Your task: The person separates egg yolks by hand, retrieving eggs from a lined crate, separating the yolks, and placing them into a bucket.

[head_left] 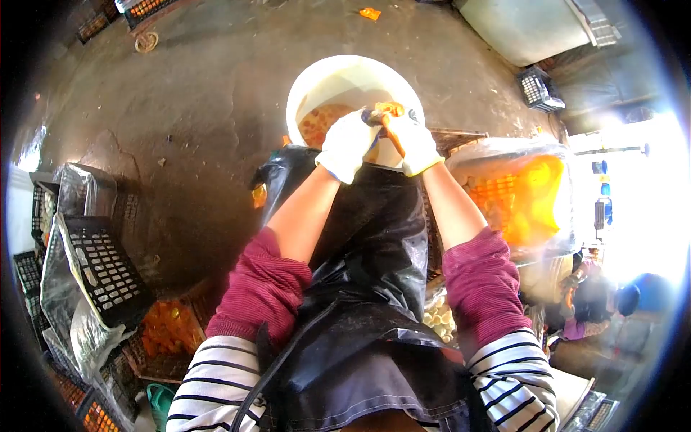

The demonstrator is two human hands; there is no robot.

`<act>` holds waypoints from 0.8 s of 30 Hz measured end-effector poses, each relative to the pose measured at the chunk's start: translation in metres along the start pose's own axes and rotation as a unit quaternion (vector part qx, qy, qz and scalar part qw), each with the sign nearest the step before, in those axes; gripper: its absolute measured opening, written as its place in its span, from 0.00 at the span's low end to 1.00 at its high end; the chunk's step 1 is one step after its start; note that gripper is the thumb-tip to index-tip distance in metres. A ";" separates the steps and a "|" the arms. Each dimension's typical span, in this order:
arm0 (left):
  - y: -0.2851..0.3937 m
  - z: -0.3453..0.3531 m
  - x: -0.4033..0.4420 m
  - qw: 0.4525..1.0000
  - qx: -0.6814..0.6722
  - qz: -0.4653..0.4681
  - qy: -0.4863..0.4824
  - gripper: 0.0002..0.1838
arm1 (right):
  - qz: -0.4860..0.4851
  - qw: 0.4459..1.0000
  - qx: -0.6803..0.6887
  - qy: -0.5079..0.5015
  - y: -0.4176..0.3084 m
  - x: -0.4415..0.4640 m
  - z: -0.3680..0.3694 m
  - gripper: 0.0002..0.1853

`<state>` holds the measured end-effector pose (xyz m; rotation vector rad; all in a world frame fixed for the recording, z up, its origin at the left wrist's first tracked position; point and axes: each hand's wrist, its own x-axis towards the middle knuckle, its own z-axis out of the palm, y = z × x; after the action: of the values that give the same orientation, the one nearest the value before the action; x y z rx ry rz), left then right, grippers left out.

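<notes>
Both of my hands wear white gloves and meet over the front part of a large white tub [299, 97]. Orange-brown pieces lie in the liquid inside it. My left hand [347, 144] is closed, with a dark object at its fingertips that I cannot make out. My right hand [412, 142] is closed around a small orange-brown piece [389, 109], close against the left fingers. The glove fingers partly hide what they hold.
A crate lined with clear plastic, holding orange material [533, 194], stands to the right. Black crates [108, 270] and a crate of orange pieces [169, 331] stand left. A co-worker [594, 299] is at the far right.
</notes>
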<state>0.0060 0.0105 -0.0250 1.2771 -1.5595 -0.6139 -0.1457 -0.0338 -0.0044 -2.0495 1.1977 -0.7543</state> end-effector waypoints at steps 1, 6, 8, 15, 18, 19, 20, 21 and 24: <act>0.000 -0.004 0.000 0.998 0.029 0.057 0.012 0.12 | 0.013 0.999 0.049 0.003 0.001 -0.001 -0.001 0.12; -0.014 -0.008 0.010 1.000 0.016 0.009 -0.006 0.10 | 0.149 0.931 0.330 -0.033 -0.015 0.000 -0.017 0.12; -0.013 -0.008 0.012 0.991 -0.109 -0.075 -0.025 0.11 | 0.185 0.816 0.542 -0.081 -0.028 -0.003 -0.023 0.12; -0.001 -0.007 0.010 0.891 -0.386 -0.240 0.000 0.17 | 0.168 0.870 0.455 -0.090 -0.078 -0.005 -0.021 0.15; -0.001 -0.001 0.008 0.887 -0.393 -0.242 -0.035 0.18 | 0.148 0.939 0.303 -0.066 -0.037 0.003 -0.011 0.13; 0.007 -0.009 0.008 0.892 -0.373 -0.244 -0.068 0.20 | 0.215 0.929 0.299 -0.036 -0.054 0.003 -0.013 0.12; 0.018 -0.016 0.010 0.870 -0.399 -0.279 -0.076 0.21 | 0.280 0.914 0.293 -0.006 -0.063 0.004 -0.014 0.11; 0.033 -0.023 0.013 0.846 -0.424 -0.312 -0.084 0.21 | 0.258 0.920 0.293 -0.014 -0.057 0.004 -0.014 0.12; 0.033 -0.017 0.013 0.821 -0.455 -0.337 -0.070 0.22 | 0.178 0.953 0.244 -0.006 -0.011 0.004 -0.004 0.12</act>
<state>0.0082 0.0119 0.0141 0.9758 -0.6492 -1.6915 -0.1413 -0.0345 0.0075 -1.3873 1.1866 -0.7653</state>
